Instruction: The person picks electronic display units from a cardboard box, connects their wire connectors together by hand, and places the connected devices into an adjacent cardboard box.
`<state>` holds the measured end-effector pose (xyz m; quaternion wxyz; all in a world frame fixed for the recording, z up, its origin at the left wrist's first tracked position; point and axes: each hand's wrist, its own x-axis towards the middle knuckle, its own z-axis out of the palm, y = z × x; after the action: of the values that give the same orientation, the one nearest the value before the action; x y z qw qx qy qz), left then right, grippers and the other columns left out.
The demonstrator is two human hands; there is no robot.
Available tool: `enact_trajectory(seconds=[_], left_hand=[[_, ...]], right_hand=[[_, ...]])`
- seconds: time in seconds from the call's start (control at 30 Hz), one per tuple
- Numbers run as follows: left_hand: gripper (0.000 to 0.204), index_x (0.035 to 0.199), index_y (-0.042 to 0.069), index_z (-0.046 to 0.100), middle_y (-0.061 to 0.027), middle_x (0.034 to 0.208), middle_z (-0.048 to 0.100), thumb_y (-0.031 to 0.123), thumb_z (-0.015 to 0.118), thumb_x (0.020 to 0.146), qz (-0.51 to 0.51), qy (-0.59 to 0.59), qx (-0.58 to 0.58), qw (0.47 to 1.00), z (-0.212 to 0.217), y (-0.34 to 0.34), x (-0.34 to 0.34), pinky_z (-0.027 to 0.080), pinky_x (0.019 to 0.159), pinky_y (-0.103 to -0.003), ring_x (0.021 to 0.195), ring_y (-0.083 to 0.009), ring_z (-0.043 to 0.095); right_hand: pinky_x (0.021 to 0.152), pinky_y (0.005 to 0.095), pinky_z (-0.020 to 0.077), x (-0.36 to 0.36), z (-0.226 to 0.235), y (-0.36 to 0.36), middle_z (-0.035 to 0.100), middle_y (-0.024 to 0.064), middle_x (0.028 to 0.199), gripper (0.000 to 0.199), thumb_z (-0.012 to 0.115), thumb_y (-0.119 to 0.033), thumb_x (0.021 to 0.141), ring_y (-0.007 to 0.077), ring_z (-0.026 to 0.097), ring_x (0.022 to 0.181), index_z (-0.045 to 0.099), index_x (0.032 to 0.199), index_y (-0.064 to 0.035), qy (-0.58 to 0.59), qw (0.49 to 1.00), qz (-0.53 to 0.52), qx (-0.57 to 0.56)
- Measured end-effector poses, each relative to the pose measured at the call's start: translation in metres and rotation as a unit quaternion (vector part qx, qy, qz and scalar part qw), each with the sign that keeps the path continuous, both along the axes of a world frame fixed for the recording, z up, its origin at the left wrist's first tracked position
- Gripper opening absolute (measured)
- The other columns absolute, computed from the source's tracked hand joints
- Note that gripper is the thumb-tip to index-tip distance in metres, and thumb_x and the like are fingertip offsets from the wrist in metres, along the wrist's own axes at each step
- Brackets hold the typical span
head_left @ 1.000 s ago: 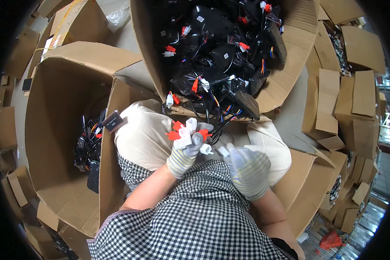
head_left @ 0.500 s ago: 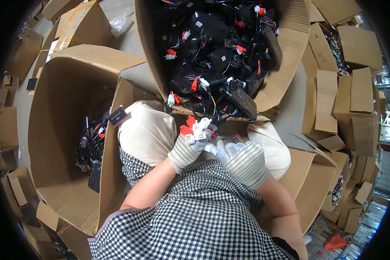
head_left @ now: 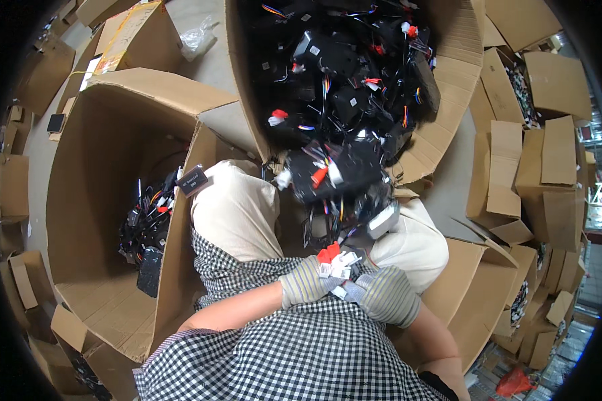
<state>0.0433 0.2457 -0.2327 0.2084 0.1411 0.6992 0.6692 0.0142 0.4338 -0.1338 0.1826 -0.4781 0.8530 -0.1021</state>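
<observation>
My left hand (head_left: 306, 283), in a striped glove, is closed on a bunch of red and white plug connectors (head_left: 338, 262). Right against it, my right hand (head_left: 390, 296) has its gloved fingers curled in at the same bunch; which wires or plugs it grips is partly hidden. Wires lead from the plugs to a cluster of black box-shaped electronic units (head_left: 338, 170), which hangs between my knees and looks blurred. Behind it, a large cardboard carton (head_left: 441, 100) holds a heap of similar black units (head_left: 341, 53) with coloured wires.
To my left stands an open carton (head_left: 93, 200) with more black wired units (head_left: 147, 224) inside. A small black box (head_left: 192, 180) rests at its edge by my knee. Cardboard boxes (head_left: 542, 154) are stacked on the right. Clear plastic wrap (head_left: 198, 39) lies on the floor.
Both hands have drawn back toward my body with the connectors. The attached black units have come out over the large carton's near edge, toward my lap.
</observation>
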Motion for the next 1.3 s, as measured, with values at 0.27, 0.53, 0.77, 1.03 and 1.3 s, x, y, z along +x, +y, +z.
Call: enact_trajectory(seconds=[0.27, 0.53, 0.77, 1.03, 1.3], left_hand=[[0.019, 0.099, 0.004, 0.062, -0.0061, 0.089, 0.063, 0.02, 0.055, 0.092, -0.021, -0.223, 0.109, 0.968, -0.041, 0.008, -0.023, 0.047, 0.075, -0.028, 0.082, -0.0133, 0.059], [0.025, 0.103, 0.006, 0.061, -0.0104, 0.088, 0.062, 0.026, 0.05, 0.093, -0.039, -0.153, -0.086, 0.984, -0.046, 0.004, -0.029, 0.047, 0.075, -0.032, 0.081, -0.023, 0.059], [0.022, 0.103, 0.003, 0.057, -0.0122, 0.089, 0.061, 0.02, 0.05, 0.091, 0.039, -0.089, -0.05, 0.994, -0.05, 0.003, -0.025, 0.047, 0.071, -0.035, 0.079, -0.0246, 0.06], [0.058, 0.131, 0.013, 0.046, -0.0006, 0.101, 0.058, 0.017, 0.068, 0.077, -0.044, -0.232, 0.187, 0.954, -0.056, 0.001, 0.0, 0.051, 0.069, -0.032, 0.078, -0.015, 0.057], [0.033, 0.114, 0.004, 0.059, -0.0092, 0.094, 0.065, 0.004, 0.06, 0.082, 0.119, 0.006, -0.098, 0.988, 0.027, -0.033, -0.004, 0.052, 0.071, -0.03, 0.078, -0.023, 0.063]], right_hand=[[0.045, 0.0389, 0.0429, 0.004, -0.042, -0.01, 0.055, 0.0063, 0.064, 0.018, 0.054, -0.027, 0.086, 0.0231, 0.058, 0.052, 0.058, 0.079, -0.0107, 0.028, 0.995, -0.075, 0.056], [0.044, 0.039, 0.0428, 0.0, -0.061, -0.007, 0.055, 0.0067, 0.064, 0.018, 0.059, -0.029, 0.084, 0.0233, 0.057, 0.05, 0.057, 0.077, -0.0123, 0.014, 0.991, -0.127, 0.03], [0.059, 0.0372, 0.049, -0.057, -0.052, 0.016, 0.06, 0.0086, 0.078, 0.015, 0.051, -0.02, 0.088, 0.0252, 0.061, 0.07, 0.063, 0.089, -0.0113, 0.045, 0.955, -0.292, -0.031], [0.073, 0.0409, 0.051, -0.095, -0.099, -0.038, 0.061, 0.011, 0.106, 0.023, 0.05, -0.03, 0.09, 0.0299, 0.062, 0.086, 0.067, 0.095, -0.0145, 0.016, 0.971, -0.231, -0.064], [0.072, 0.0373, 0.0487, -0.107, -0.069, -0.017, 0.061, 0.0105, 0.088, 0.025, 0.052, -0.028, 0.088, 0.0283, 0.06, 0.08, 0.067, 0.088, -0.0094, -0.106, 0.955, -0.166, -0.22]])
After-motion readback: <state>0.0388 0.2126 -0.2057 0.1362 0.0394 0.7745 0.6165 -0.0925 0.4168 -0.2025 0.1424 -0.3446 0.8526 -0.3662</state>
